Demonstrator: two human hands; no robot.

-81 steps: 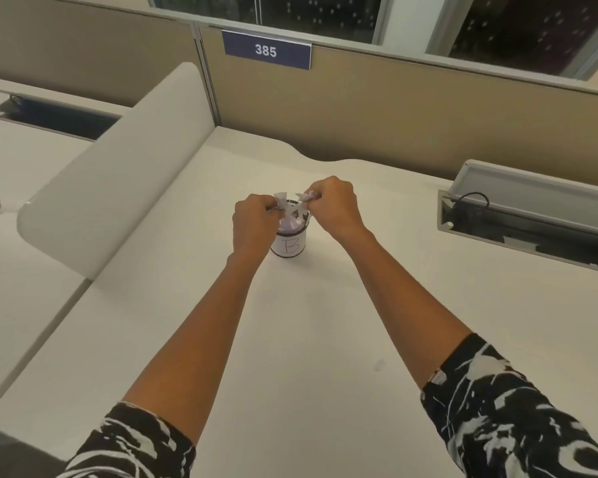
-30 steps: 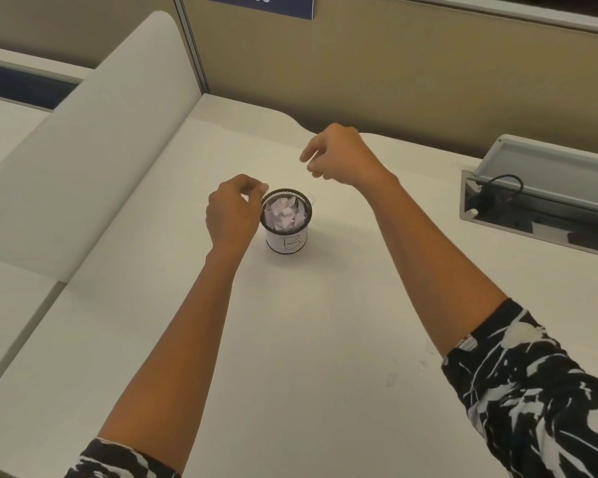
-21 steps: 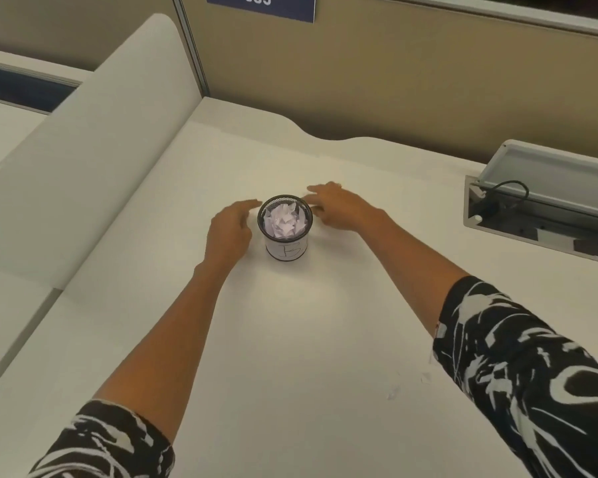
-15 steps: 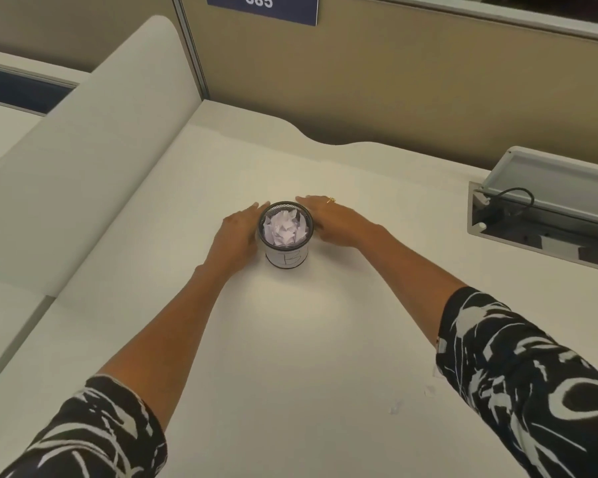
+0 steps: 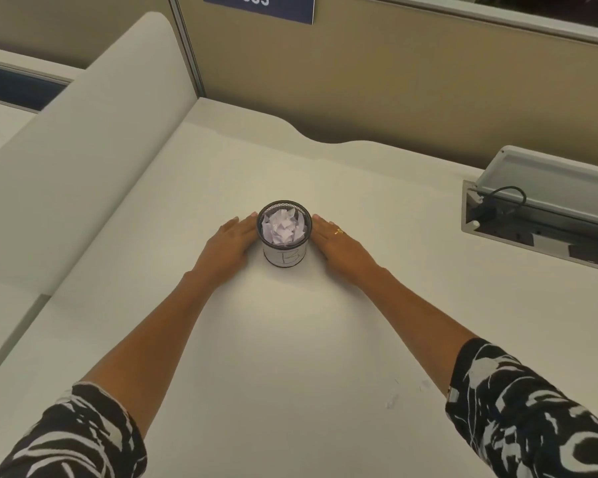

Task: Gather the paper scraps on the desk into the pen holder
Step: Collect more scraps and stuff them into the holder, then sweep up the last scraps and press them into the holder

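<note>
While both hands lay flat on the desk, the record stood as follows.

Item: pen holder (image 5: 284,236), a small round black mesh cup with a white label on its near face bearing a hand-drawn mark that looked like a letter B.
Position: directly between the hands, standing on the desk (image 5: 290,357) straight ahead of the person.
Long axis: upright, mouth facing up toward the camera.
Left hand (image 5: 229,241): open, fingers extended and together, palm down on the desk, fingertips just beside the holder's left wall; actual contact with the mesh could not be told.
Right hand (image 5: 339,244): open likewise, palm down, a ring on one finger, fingertips just beside the holder's right wall; nothing pinched.
Nearer hand: neither clearly; the two flanked the holder about evenly, so a two-sided clasp looked as ready as a single-handed one.
Contents: paper scraps (image 5: 283,227), white and crumpled, filling the holder up to about the rim and none seen hanging over the edge.
Loose scraps: none plain on the desk around the hands; a few faint specks near the right sleeve (image 5: 518,419) were too small to identify.
Task standing, as judged: gathering appeared complete or nearly so.
Handling note, as judged: the holder was light and narrow-based and would tip if pushed from one side only.
</note>
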